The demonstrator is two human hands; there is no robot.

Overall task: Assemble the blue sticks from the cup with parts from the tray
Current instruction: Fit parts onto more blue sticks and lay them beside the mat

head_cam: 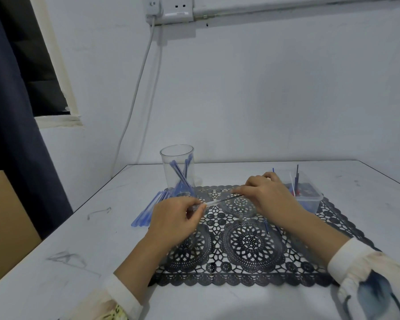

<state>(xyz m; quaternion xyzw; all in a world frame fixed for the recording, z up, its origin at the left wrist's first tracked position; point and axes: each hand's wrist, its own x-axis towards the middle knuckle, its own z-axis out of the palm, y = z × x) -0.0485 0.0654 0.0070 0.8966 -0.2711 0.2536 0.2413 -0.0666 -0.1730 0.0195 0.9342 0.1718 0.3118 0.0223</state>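
Now, off the lace mat's (pixel 247 248) left edge, a row of blue sticks (pixel 148 210) is lying flat. At its far-left corner the clear cup (pixel 177 167) is standing, holding more. Over the mat, the left hand (pixel 173 221) is pinching a clear barrel (pixel 209 202) and the right hand (pixel 269 196) is pinching a thin dark rod (pixel 232 197) at the barrel's end. The tray (pixel 312 199) is sitting on the mat's far-right corner.

This looks like a plain room in a home. A white table (pixel 125 250) with a black lace mat (pixel 249 243) stands against a bare wall (pixel 263 88). There is a wall plug (pixel 178 8) above, and a dark blue curtain (pixel 7 135) by the window (pixel 39 65).
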